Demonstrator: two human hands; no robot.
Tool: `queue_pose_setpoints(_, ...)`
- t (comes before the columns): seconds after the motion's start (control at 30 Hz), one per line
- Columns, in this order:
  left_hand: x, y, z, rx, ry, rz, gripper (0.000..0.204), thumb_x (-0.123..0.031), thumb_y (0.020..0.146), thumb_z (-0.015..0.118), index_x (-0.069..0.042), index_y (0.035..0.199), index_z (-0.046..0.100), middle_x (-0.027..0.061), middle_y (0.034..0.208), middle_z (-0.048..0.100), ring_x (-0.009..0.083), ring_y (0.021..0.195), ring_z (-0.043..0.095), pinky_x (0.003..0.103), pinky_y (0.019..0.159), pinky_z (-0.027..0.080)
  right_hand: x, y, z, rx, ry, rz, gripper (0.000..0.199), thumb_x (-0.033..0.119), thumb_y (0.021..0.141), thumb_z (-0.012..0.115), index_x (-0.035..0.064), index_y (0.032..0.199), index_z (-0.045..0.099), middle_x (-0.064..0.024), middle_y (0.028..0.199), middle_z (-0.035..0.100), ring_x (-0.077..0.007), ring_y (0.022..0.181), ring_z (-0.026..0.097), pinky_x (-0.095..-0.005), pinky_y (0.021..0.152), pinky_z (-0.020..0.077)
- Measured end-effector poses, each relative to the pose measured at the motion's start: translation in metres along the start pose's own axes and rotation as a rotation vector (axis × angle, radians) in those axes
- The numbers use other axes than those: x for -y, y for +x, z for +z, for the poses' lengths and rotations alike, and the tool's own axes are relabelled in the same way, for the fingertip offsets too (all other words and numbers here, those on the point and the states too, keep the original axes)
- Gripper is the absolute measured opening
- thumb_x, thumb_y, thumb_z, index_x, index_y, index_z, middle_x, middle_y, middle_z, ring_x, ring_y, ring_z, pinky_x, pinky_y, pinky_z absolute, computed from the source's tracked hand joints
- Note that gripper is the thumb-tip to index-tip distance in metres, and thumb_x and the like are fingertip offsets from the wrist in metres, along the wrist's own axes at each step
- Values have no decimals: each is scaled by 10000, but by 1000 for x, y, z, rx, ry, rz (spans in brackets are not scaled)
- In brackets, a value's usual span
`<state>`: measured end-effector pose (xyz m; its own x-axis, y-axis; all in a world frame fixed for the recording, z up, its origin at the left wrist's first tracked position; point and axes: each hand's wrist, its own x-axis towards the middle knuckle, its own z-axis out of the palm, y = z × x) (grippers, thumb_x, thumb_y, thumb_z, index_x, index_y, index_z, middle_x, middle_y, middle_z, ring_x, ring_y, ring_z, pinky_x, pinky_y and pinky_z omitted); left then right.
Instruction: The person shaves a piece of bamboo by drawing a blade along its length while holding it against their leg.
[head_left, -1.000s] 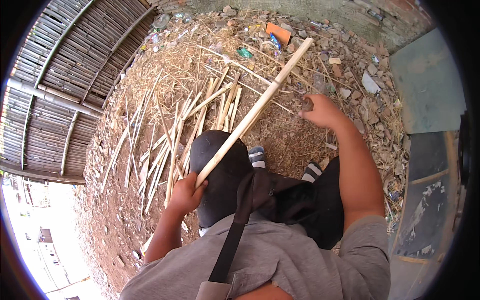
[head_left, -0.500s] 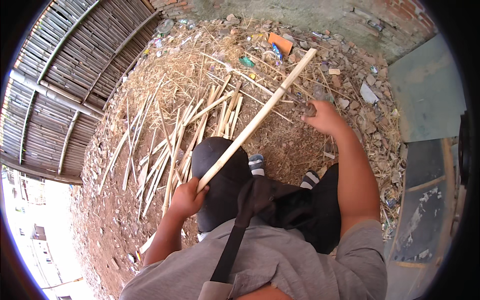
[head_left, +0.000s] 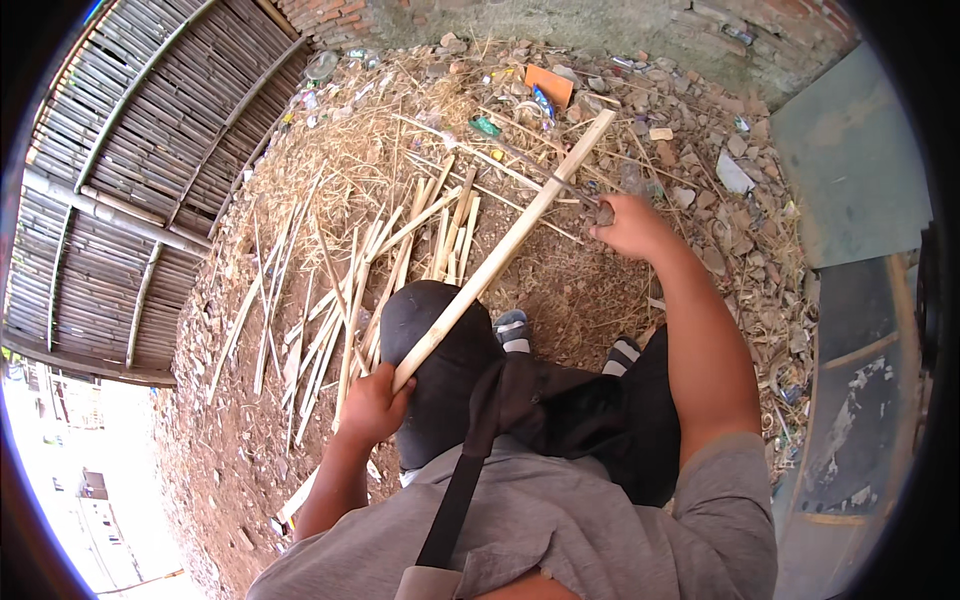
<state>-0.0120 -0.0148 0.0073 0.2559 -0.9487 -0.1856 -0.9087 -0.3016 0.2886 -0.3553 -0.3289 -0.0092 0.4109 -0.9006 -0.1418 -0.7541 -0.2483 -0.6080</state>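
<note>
My left hand (head_left: 374,405) is closed around the near end of a long pale split bamboo strip (head_left: 500,255). The strip slants across my dark-clad left knee (head_left: 425,310), its far end raised toward the upper right. On the right, my right hand (head_left: 628,226) grips the brown handle of a long-bladed knife (head_left: 535,165). Its thin dark blade points to the upper left and crosses the strip near the far end; whether it touches cannot be made out. Several cut bamboo strips (head_left: 335,310) lie in a loose pile on the ground beyond and left of my knee.
Straw, rubble and litter cover the ground, with an orange board (head_left: 549,85) near the brick wall (head_left: 620,38). A bamboo-slat fence (head_left: 130,150) stands at left. Grey panels (head_left: 850,160) rise at right. My sandalled feet (head_left: 514,330) are between the pile and panels.
The far end of the bamboo strip has dipped slightly. My right hand, with the knife, is a little farther left and up in the view, which has itself shifted slightly. Both grips are unchanged.
</note>
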Motion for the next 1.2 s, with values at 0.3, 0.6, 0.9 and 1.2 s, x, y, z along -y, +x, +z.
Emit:
queue_pose_setpoints(0.3, 8, -3, -1, -11, -28, 89, 300, -298, 948, 663, -45, 875, 519, 248, 754, 642, 497, 756, 640, 572, 661, 488, 65, -36, 26, 289, -284, -446, 297, 245, 841, 757, 45, 1050, 692, -149, 817, 703, -288, 803, 705, -438, 723, 535)
queue_pose_setpoints(0.6, 6, 1, -1, -6, -44, 90, 305, -296, 942, 671, -41, 876, 518, 241, 780, 644, 486, 783, 642, 564, 685, 488, 27, -14, -1, 105, -17, -21, 261, 230, 839, 732, 56, 1030, 698, -163, 915, 715, -337, 897, 707, -440, 788, 553)
queue_pose_setpoints(0.9, 5, -3, 0, -15, -41, 56, 305, -300, 945, 670, -45, 880, 515, 241, 771, 641, 487, 781, 641, 565, 686, 490, 37, -16, 13, 274, -64, -163, 318, 236, 831, 745, 43, 1078, 692, -158, 965, 729, -324, 904, 713, -440, 822, 554)
queue_pose_setpoints(1.2, 2, -2, -3, -6, -12, 52, 305, -307, 951, 660, -46, 883, 517, 247, 785, 654, 495, 789, 642, 576, 694, 486, 42, -23, 25, 212, -134, -219, 353, 232, 832, 759, 11, 1097, 685, -155, 867, 713, -309, 836, 705, -441, 748, 536)
